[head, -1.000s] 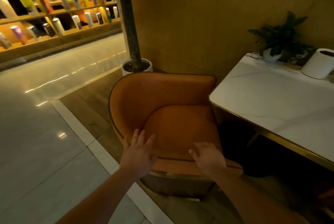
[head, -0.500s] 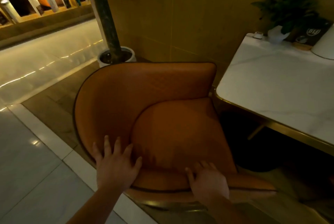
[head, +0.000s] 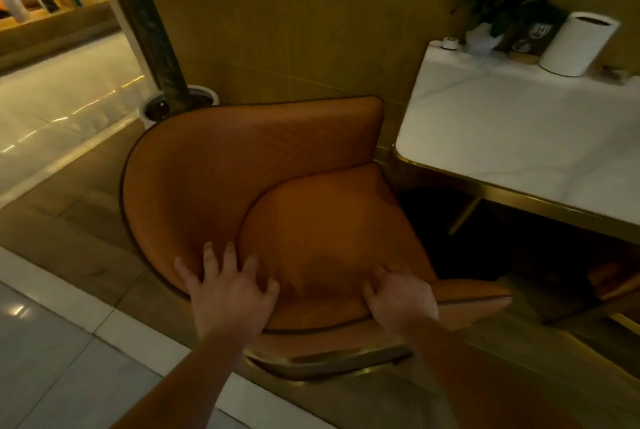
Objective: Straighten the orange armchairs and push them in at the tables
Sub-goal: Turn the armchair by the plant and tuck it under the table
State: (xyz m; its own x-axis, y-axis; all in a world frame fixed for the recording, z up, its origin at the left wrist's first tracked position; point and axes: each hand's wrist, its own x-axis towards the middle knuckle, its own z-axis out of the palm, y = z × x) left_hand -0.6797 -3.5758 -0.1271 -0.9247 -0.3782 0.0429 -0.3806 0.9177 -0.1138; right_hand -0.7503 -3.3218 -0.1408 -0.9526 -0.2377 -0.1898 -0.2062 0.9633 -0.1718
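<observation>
Orange armchair [head: 263, 186] beside marble table [head: 519, 137]: padded, probably heavy, smooth upholstery. Left hand [head: 232, 293] splayed flat, right hand [head: 401, 300] curled over armrest rim — firmest hold.

We see the armchair [head: 277, 193] in the middle, its seat opening turned toward the table [head: 519, 137] on its right. Behind it stands a wall [head: 294, 13], with a potted tree [head: 180, 106] at its left rear. On the table's far edge sit a plant [head: 498, 6] and a canister [head: 575, 44].
</observation>
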